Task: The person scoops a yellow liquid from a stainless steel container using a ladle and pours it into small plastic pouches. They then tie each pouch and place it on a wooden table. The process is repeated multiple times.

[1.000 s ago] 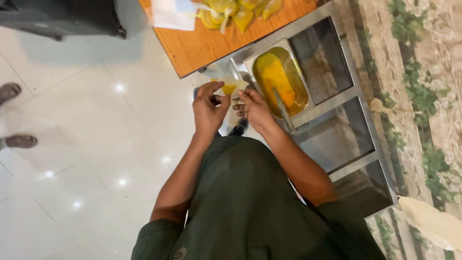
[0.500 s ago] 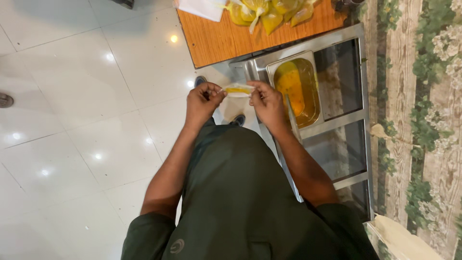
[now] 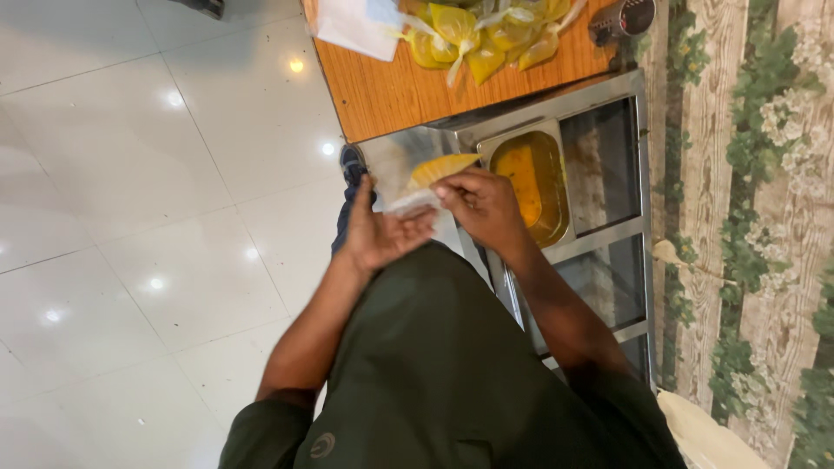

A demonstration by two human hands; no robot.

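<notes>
**A:** What is being held, and where?

**B:** A small clear plastic bag partly filled with yellow-orange sauce [image 3: 439,169] sits between both hands, in front of the person's chest and above the near edge of a stainless steel counter frame [image 3: 643,217]. The left hand [image 3: 382,234] lies half open, palm up, under the crumpled empty end of the bag, its fingers loosely cupping the plastic. The right hand [image 3: 486,204] has its grip closed, pinching the bag's top edge with the fingertips.

**A:** What lies around it?

**B:** Just beyond the right hand, a rectangular steel pan of the same orange sauce [image 3: 530,178] is sunk into the frame. Beside the pan, a dark opening [image 3: 604,165] shows in the frame. Further out, an orange wooden worktop [image 3: 382,87] carries a heap of filled, tied yellow sauce bags [image 3: 473,39], a white sheet of paper [image 3: 352,26] and a metal cylinder [image 3: 621,17].

**A:** Anything unclear?

**B:** The person's dark green shirt [image 3: 434,373] blocks the lower counter. A dark shoe [image 3: 352,165] peeks out on the glossy white tiled floor [image 3: 130,217]. The heap and the cylinder are cut off at the top edge.
</notes>
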